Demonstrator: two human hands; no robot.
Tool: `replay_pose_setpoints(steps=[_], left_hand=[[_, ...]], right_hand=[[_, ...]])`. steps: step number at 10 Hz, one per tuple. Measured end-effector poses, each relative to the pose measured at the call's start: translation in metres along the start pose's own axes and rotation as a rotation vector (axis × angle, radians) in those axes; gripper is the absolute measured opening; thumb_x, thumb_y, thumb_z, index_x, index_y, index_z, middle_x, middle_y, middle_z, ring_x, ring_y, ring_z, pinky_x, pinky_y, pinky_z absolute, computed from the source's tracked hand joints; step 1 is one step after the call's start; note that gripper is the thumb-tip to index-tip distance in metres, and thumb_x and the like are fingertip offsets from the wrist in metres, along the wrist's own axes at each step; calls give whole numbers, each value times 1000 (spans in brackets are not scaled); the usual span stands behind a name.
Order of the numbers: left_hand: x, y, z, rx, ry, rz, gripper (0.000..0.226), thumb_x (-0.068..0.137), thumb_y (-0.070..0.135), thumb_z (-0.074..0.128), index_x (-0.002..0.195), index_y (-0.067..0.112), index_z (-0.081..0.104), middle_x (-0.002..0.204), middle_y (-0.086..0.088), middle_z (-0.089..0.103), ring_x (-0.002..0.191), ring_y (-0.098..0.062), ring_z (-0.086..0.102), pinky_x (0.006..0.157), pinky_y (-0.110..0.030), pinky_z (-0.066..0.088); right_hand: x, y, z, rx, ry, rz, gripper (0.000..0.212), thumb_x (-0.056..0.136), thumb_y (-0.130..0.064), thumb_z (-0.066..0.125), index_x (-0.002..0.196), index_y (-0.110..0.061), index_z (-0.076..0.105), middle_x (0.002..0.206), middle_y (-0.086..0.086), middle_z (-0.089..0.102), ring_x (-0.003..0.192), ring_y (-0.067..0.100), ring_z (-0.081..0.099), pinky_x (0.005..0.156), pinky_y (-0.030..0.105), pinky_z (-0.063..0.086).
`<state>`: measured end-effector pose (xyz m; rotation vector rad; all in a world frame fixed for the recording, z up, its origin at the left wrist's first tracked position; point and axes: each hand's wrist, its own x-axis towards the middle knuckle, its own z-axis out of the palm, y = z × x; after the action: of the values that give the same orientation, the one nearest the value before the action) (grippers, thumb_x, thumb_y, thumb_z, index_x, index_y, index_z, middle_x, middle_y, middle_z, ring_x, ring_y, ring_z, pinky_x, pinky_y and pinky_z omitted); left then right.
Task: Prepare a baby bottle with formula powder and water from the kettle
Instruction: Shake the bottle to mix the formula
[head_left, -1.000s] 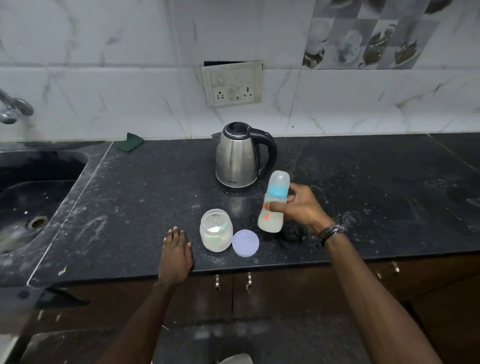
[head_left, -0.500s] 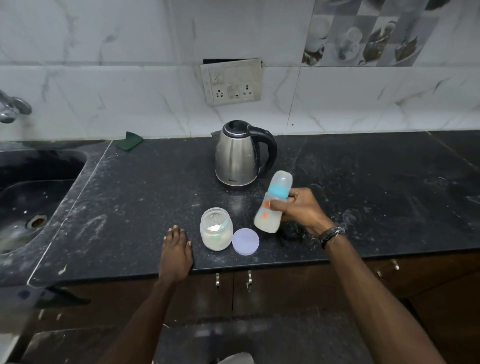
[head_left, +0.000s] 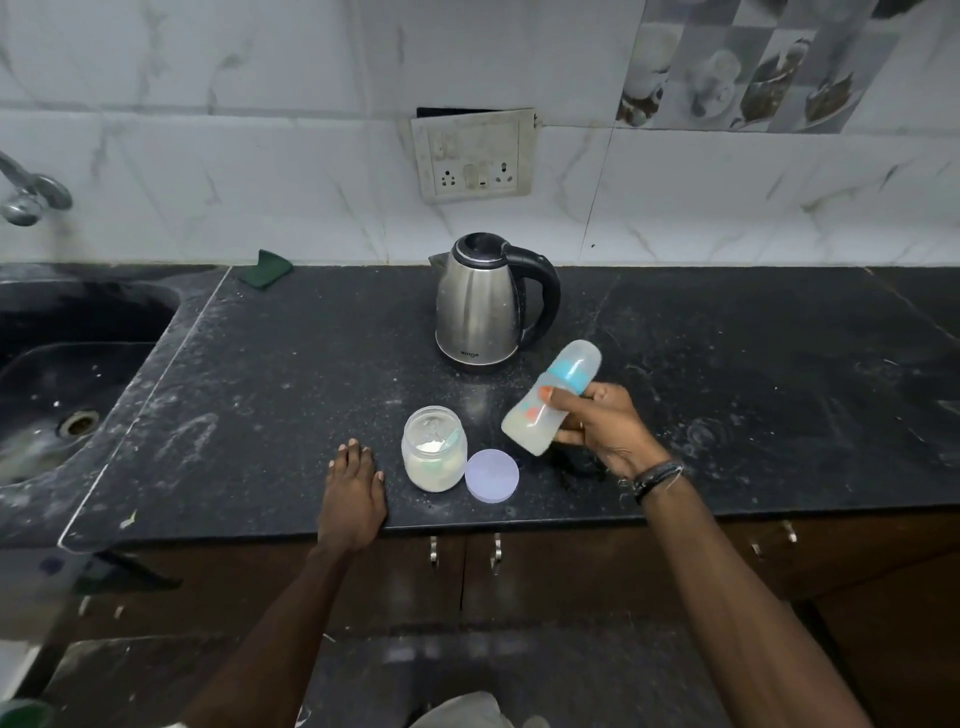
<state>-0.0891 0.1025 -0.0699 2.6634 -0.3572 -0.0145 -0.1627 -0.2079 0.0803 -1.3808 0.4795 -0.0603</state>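
The kettle (head_left: 480, 306) stands on the black counter (head_left: 311, 389), near the wall, with its lid down and its handle to the right. I use it as my landmark.

In front of the kettle and a bit to its right, the right hand (head_left: 605, 428) holds the baby bottle (head_left: 551, 402) up off the counter. The fingers and thumb are wrapped round the middle of the bottle. The bottle is tilted — its capped top points up and toward the kettle, its bottom points down toward the jar (head_left: 434, 456). The clear cap and the blue ring are on. Inside, low down, there is a pale cloudy liquid, so I think the powder and the water are both in already.

The jar sits in front of the kettle, closer to the counter edge. It is open, with white powder and a scoop inside. Its round lid (head_left: 492, 476) lies flat just beside it, on the right.

The left hand (head_left: 353, 493) rests flat on the counter edge, in front of the kettle and left of the jar. Its fingers are straight and close together, holding nothing.

So most of the job looks done. My guess is the bottle is being shaken to mix it — after that, only the jar lid is left to put back on.
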Motion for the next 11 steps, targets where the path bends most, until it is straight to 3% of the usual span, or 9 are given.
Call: replay_pose_setpoints(steps=[2, 3, 4, 5, 6, 7, 9, 10, 11], left_hand=[[0, 1, -1, 13, 7, 2, 47, 102, 16, 41, 143, -5, 39, 156, -25, 29, 147, -38, 23, 123, -46, 15], [-1, 2, 0, 20, 3, 4, 46, 102, 16, 40, 143, -6, 40, 155, -26, 30, 147, -39, 24, 122, -47, 15], [-1, 2, -2, 21, 10, 5, 46, 102, 16, 41, 143, -5, 40, 156, -25, 30, 147, -38, 23, 123, -45, 15], [-1, 3, -2, 16, 15, 8, 46, 102, 15, 41, 143, -6, 40, 155, -26, 30, 147, -39, 24, 123, -46, 15], [-2, 2, -2, 14, 5, 1, 46, 102, 15, 41, 143, -5, 40, 155, -25, 30, 147, -38, 23, 123, -46, 15], [-1, 4, -3, 11, 15, 9, 46, 102, 16, 41, 143, -5, 40, 155, -25, 30, 148, -38, 23, 123, -46, 15], [-1, 3, -3, 15, 11, 5, 46, 102, 16, 41, 143, -5, 40, 156, -25, 30, 148, -38, 23, 123, -46, 15], [-2, 4, -3, 5, 13, 4, 46, 102, 15, 42, 142, -6, 41, 155, -26, 30, 147, -39, 23, 123, -46, 15], [-2, 3, -3, 3, 3, -9, 45, 102, 15, 41, 142, -6, 41, 155, -26, 30, 147, -39, 23, 122, -46, 15]], right_hand=[[1, -4, -3, -117, 1, -38, 34, 77, -14, 83, 106, 0, 70, 97, 12, 77, 86, 22, 75, 62, 31, 60], [3, -6, -2, 117, 149, -86, 34, 82, -21, 78, 109, -3, 66, 102, 13, 75, 92, 22, 74, 73, 37, 61], [2, -7, -2, 8, 2, 2, 39, 80, -25, 79, 108, 0, 68, 101, 15, 76, 88, 22, 75, 65, 32, 61], [2, -9, -3, 146, -2, -49, 51, 75, -29, 79, 114, 2, 66, 100, 12, 76, 91, 24, 75, 67, 33, 61], [2, -11, -3, 238, 97, -31, 36, 84, -26, 76, 110, -3, 65, 102, 12, 76, 91, 22, 75, 68, 34, 62], [0, -9, -6, 9, -58, -17, 47, 76, -29, 80, 112, 1, 68, 102, 14, 76, 89, 23, 75, 62, 28, 60], [-1, -14, -3, 35, -47, -39, 36, 81, -26, 77, 106, -1, 69, 100, 13, 76, 89, 22, 75, 65, 30, 61], [-2, -13, 0, 31, -86, -94, 50, 74, -29, 79, 112, 1, 68, 99, 12, 77, 89, 23, 75, 65, 31, 61], [-1, -13, 2, 178, 31, -99, 38, 81, -27, 76, 109, -2, 68, 97, 9, 77, 90, 23, 75, 69, 34, 62]])
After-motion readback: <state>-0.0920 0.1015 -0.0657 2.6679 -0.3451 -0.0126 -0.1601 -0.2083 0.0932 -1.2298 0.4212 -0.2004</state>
